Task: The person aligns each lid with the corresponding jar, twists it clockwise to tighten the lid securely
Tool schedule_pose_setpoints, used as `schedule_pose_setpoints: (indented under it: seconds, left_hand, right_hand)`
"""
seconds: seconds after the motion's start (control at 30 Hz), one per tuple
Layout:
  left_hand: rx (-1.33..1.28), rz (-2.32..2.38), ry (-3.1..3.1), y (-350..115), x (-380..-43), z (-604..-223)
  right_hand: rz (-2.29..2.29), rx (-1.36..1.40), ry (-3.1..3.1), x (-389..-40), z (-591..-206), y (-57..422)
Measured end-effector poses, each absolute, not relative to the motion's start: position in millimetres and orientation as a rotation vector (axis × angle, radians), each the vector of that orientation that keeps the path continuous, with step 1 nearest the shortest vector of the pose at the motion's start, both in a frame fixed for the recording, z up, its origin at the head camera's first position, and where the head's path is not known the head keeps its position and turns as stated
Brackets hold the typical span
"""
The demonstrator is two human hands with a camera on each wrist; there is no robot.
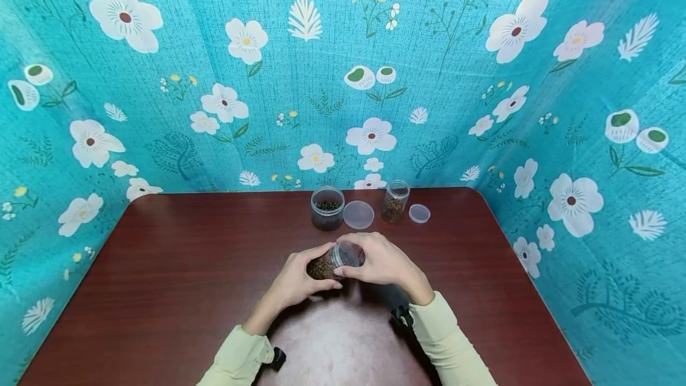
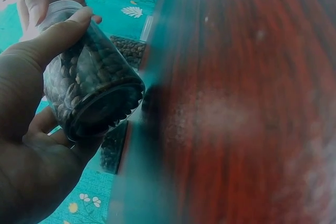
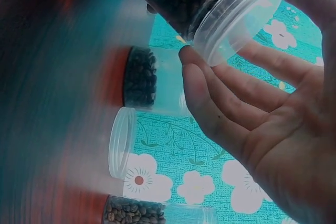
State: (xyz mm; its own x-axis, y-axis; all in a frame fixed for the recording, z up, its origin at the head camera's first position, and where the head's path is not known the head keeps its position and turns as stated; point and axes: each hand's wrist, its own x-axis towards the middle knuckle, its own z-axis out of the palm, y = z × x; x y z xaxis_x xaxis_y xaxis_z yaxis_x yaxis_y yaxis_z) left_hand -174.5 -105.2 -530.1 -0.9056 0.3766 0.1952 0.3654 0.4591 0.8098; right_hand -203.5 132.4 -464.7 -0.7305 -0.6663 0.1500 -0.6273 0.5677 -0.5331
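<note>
My left hand (image 1: 297,279) grips a clear jar (image 1: 321,268) of brown coffee beans by its body, thumb on one side and fingers on the other. The jar tilts over the table, its base towards the left. At its other end, my right hand (image 1: 383,261) holds the clear lid (image 3: 236,22) between thumb and fingers, the lid at the jar's mouth. In the left wrist view, the jar's base (image 2: 107,111) faces the camera and beans lie against its wall.
Behind the hands, a wide open jar (image 1: 327,219) of dark beans stands beside its flat lid (image 1: 358,215). A slimmer open jar (image 1: 395,206) of brown beans and a small lid (image 1: 420,214) are to the right. A floral curtain (image 1: 321,76) borders the table (image 1: 177,267).
</note>
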Motion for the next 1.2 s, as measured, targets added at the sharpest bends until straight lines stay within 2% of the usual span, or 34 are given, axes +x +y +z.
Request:
schedule_pose_setpoints:
  seconds: [0.4,0.7,1.2]
  left_hand:
    - [0.597,1.481,2.673,-104.4,-175.7,-528.3]
    - [0.630,1.429,2.684,-108.8,-174.7,-525.5]
    - [0.730,1.325,2.723,-111.7,-175.9,-525.8]
  right_hand:
    - [-0.904,-1.099,2.674,-203.7,-464.1,135.4]
    - [-0.934,-1.295,2.584,-205.0,-465.0,137.4]
    - [-0.954,-1.402,2.558,-206.1,-466.8,135.4]
